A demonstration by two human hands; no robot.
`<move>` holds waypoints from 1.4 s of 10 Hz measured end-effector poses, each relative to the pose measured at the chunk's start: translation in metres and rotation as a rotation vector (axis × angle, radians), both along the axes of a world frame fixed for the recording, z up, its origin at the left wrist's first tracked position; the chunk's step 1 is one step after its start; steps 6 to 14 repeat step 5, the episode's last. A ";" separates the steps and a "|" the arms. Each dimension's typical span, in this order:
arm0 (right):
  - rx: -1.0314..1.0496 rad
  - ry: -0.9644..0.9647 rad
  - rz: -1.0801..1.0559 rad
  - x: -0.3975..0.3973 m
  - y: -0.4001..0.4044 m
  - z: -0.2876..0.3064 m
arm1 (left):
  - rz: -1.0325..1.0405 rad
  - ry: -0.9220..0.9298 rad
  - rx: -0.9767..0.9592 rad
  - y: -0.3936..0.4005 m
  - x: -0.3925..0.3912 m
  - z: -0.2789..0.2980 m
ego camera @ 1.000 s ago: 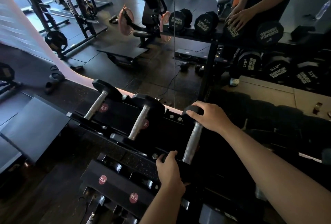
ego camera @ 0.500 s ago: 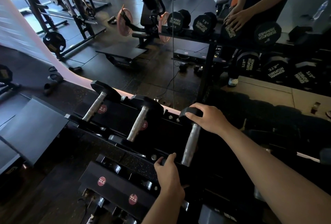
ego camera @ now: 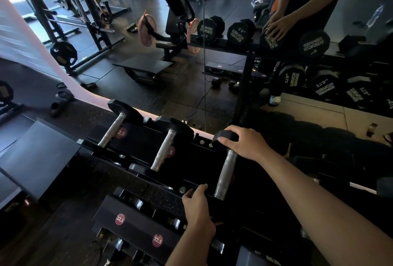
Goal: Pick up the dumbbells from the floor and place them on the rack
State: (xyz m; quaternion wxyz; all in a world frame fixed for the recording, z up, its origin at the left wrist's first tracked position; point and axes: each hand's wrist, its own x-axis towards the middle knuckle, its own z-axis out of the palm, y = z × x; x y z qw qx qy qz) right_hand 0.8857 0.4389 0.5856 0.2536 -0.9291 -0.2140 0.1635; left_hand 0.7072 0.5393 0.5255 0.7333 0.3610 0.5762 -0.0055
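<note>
Dumbbell (ego camera: 225,171) on rack (ego camera: 191,165): right hand (ego camera: 244,143) and left hand (ego camera: 198,212) each grip one end.

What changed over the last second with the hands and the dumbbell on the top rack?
Almost nothing. The right hand still covers the far head of the third dumbbell and the left hand still holds its near head, on the rack. The two dumbbells to its left stayed put.
</note>
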 end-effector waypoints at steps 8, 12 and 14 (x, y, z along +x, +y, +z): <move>0.068 -0.025 -0.036 -0.019 -0.007 0.030 | -0.122 -0.100 0.052 0.015 -0.003 0.005; 0.068 -0.025 -0.036 -0.019 -0.007 0.030 | -0.122 -0.100 0.052 0.015 -0.003 0.005; 0.068 -0.025 -0.036 -0.019 -0.007 0.030 | -0.122 -0.100 0.052 0.015 -0.003 0.005</move>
